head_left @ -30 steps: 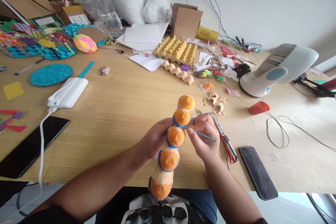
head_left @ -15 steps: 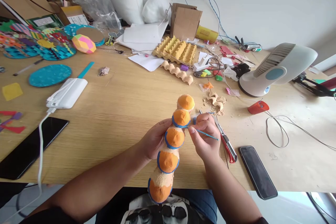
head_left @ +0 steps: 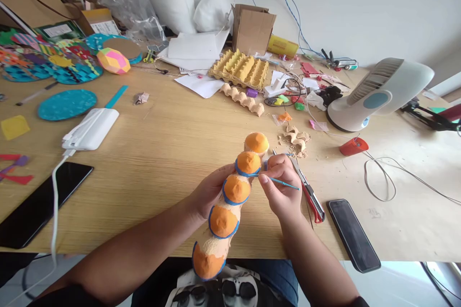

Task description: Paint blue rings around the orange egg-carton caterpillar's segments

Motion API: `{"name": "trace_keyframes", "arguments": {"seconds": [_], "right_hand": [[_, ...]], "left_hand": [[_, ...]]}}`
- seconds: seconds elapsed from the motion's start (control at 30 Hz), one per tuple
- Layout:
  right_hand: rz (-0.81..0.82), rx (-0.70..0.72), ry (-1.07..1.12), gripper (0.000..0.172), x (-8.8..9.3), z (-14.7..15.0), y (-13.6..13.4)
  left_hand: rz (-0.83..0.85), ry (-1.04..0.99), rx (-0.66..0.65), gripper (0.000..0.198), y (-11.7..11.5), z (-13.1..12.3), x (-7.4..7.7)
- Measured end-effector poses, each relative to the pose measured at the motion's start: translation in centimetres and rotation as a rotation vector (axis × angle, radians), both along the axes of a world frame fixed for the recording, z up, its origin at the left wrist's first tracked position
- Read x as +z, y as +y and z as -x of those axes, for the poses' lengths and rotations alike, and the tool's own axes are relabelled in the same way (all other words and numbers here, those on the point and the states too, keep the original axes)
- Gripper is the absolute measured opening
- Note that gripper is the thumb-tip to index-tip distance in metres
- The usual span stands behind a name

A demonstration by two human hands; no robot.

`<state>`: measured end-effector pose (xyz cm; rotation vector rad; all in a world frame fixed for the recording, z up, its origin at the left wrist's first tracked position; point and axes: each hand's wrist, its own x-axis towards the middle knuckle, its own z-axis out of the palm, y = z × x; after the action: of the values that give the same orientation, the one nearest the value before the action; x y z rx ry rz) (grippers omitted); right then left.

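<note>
Apparently belongs to an edging step, with blue trim [head_left: 236, 202] under work at the near rim of the second cup [head_left: 248, 162], counting from the far end. Holds the strip [head_left: 236, 189] in the left hand [head_left: 213, 191], around its left side, with fingers mostly hidden behind. Pinches a thin blue stick [head_left: 283, 183] in the right hand [head_left: 284, 188], between thumb and curled fingers, tip at that near rim. Calls next, in judgement, for a steady left grip and short, light strokes along the rim, so as not to drag the trim loose or dent the orange.

Slants from far right to near left, between the hands and above the near edge of the desk [head_left: 162, 139], with the nearest cup [head_left: 208, 262] in front of the shirt [head_left: 212, 300]. Consists of five domed cups in a row, all with orange caps [head_left: 223, 220], slightly peaked. Shows bare tan pulp [head_left: 216, 246] between caps, rough and pale. Carries blue along the near rims of four cups, also up the left side of the nearest, beside a ragged far border of orange. Shows no blue on the farthest cup [head_left: 257, 142].
</note>
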<state>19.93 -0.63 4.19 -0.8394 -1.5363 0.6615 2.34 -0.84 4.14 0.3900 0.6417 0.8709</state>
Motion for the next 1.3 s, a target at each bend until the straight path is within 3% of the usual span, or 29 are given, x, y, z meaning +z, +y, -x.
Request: {"name": "trace_keyframes", "arguments": {"seconds": [0.23, 0.5, 0.8, 0.93, 1.13, 1.3], "right_hand": [[-0.021, 0.085, 0.017, 0.014, -0.2, 0.0, -0.2], [-0.069, -0.028, -0.082, 0.015, 0.1, 0.5, -0.5], [-0.090, -0.086, -0.105, 0.017, -0.2, 0.7, -0.6], [-0.074, -0.051, -0.074, 0.018, -0.3, 0.7, -0.6], [-0.021, 0.129, 0.033, 0.018, 0.0, 0.3, -0.4], [-0.010, 0.075, 0.010, 0.018, 0.2, 0.3, -0.3]], "left_hand": [[-0.043, -0.004, 0.004, 0.023, 0.0, 0.2, -0.6], [-0.089, 0.014, 0.008, 0.025, 0.0, 0.2, -1.2], [-0.103, 0.037, 0.010, 0.029, 0.0, 0.2, -0.9], [-0.082, 0.038, 0.003, 0.028, 0.0, 0.2, -1.0], [-0.055, 0.068, 0.008, 0.027, 0.1, 0.3, -0.8], [-0.026, 0.043, 0.001, 0.029, -0.1, 0.3, -0.5]]}}
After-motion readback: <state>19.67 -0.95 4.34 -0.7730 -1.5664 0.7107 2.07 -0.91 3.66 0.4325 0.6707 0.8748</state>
